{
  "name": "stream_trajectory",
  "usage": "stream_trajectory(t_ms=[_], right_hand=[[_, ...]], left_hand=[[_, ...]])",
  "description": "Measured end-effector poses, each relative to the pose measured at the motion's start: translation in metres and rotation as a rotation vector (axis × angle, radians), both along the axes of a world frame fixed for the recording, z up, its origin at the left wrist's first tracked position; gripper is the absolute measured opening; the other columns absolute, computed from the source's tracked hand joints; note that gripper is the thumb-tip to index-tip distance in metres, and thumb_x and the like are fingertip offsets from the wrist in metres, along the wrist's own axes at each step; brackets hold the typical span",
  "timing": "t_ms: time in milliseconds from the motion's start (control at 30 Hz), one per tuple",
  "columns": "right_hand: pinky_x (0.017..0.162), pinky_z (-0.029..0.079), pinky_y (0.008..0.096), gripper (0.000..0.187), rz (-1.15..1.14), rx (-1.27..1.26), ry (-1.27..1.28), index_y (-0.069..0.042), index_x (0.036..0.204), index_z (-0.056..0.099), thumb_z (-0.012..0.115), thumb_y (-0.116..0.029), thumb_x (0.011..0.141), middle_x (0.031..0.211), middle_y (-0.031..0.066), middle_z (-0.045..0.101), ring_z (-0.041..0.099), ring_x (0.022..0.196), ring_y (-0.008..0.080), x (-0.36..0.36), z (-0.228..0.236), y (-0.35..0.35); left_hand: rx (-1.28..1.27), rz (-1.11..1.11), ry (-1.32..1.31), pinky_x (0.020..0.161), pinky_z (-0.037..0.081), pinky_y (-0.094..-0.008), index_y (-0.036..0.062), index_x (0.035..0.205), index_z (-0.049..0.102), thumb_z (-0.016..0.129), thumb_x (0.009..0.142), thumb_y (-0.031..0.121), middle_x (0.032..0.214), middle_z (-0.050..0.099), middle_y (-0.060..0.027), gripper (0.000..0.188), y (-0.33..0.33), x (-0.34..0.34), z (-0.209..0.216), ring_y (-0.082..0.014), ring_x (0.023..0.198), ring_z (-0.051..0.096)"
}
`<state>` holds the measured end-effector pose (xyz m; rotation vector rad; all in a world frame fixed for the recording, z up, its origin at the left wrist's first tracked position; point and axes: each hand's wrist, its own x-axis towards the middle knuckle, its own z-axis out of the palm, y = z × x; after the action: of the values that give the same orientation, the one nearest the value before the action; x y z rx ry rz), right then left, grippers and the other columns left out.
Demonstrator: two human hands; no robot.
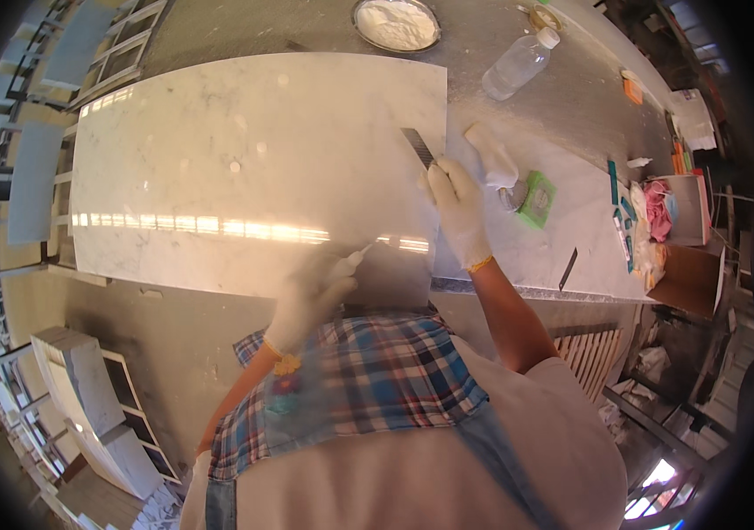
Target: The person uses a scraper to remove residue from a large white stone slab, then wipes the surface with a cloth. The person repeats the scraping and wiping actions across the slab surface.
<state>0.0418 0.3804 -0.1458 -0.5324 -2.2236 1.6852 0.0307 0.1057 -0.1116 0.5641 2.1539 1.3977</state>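
Observation:
A glossy white marble slab (218,168) with faint grey veins lies in front of me, reflecting a bright band of light. Over its near edge, my left hand (311,296), in a white glove and smeared by motion, is closed around a small white tube with a thin pointed nozzle (357,258); most of the tube is hidden. My right hand (458,208), gloved too, is at the slab's right edge. Its fingers pinch a flat dark blade (416,147), which points up and left above the slab.
Right of the slab are a white cloth (492,155), a green box (538,200), a clear bottle (518,64) and a dark strip (569,269). A bowl of white powder (396,24) stands beyond. Teal cutters (622,221) and a cardboard box (686,278) sit far right.

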Motion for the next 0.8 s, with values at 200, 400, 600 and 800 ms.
stream_trajectory(t_ms=[200, 400, 600, 800], right_hand=[[0.066, 0.048, 0.0317, 0.019, 0.001, 0.316, 0.136, 0.000, 0.109, 0.065, 0.057, -0.015, 0.102, 0.080, 0.0068, 0.065, 0.058, 0.072, 0.0141, 0.029, -0.018, 0.011], [0.073, 0.051, 0.0351, 0.019, -0.047, 0.318, 0.245, 0.001, 0.110, 0.067, 0.058, -0.014, 0.101, 0.083, 0.0113, 0.068, 0.065, 0.076, 0.0214, 0.031, -0.044, 0.027], [0.074, 0.053, 0.0355, 0.019, -0.055, 0.452, 0.230, 0.001, 0.109, 0.067, 0.059, -0.013, 0.101, 0.085, 0.0128, 0.071, 0.068, 0.079, 0.0229, 0.030, -0.047, 0.031], [0.073, 0.053, 0.0346, 0.019, -0.074, 0.438, 0.197, 0.002, 0.109, 0.068, 0.061, -0.014, 0.099, 0.085, 0.0128, 0.071, 0.068, 0.079, 0.0225, 0.030, -0.054, 0.029]], left_hand=[[-0.154, 0.173, -0.087, 0.084, 0.055, -0.0359, 0.0063, 0.127, 0.065, 0.072, 0.091, 0.021, 0.110, 0.071, -0.0176, 0.039, 0.025, 0.040, -0.002, -0.0262, 0.099, 0.070], [-0.192, 0.255, 0.044, 0.084, 0.055, -0.0379, 0.0045, 0.125, 0.066, 0.071, 0.092, 0.021, 0.113, 0.070, -0.0205, 0.038, 0.040, 0.051, -0.001, -0.0308, 0.100, 0.070], [-0.231, 0.263, 0.048, 0.082, 0.054, -0.0395, 0.0024, 0.120, 0.068, 0.070, 0.091, 0.021, 0.106, 0.070, -0.0198, 0.034, 0.051, 0.054, 0.002, -0.0348, 0.095, 0.069], [-0.296, 0.239, 0.173, 0.080, 0.057, -0.0346, 0.0018, 0.121, 0.071, 0.067, 0.093, 0.026, 0.099, 0.073, -0.0185, 0.037, 0.056, 0.051, 0.000, -0.0268, 0.090, 0.072]])
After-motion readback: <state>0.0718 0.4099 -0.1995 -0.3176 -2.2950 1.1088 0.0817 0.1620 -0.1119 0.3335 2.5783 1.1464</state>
